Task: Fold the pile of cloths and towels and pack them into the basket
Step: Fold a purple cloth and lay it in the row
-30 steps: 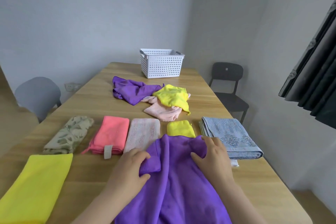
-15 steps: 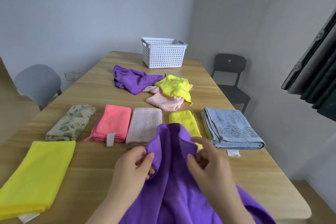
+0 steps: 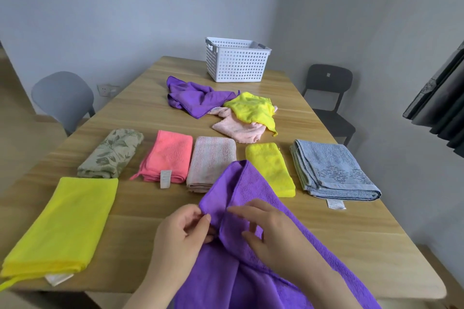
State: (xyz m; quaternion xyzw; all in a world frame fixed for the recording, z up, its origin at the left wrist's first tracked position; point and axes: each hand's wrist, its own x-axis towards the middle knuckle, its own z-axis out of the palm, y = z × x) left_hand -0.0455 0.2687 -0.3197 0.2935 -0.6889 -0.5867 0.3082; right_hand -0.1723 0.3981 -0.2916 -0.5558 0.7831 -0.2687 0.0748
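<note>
- Folding the purple cloth (image 3: 251, 188) was, as I judged it, the step in hand: its upper part stood lifted in a doubled peak, and the rest trailed toward me over the near edge of the surface (image 3: 140, 208).
- My left hand (image 3: 180, 236) pinched the cloth's hem between thumb and fingertips.
- My right hand (image 3: 271, 233) lay on the cloth just beside it, fingers loosely spread and fairly straight, touching rather than gripping.
- Six folded pieces lay on the surface: a large yellow cloth (image 3: 62, 226) at near left, then a row of leaf-print cloth (image 3: 110, 153), coral cloth (image 3: 168, 155), pale pink towel (image 3: 211, 163), small yellow cloth (image 3: 271, 168) and blue towel (image 3: 331, 168).
- Beyond the row sat the unfolded heap (image 3: 226, 110), and behind it, at the far end, the white basket (image 3: 236, 63); I saw nothing packed in it.
- Next, I reckoned, both hands needed a corner each, so the hem could be drawn straight and laid flat before halving.
</note>
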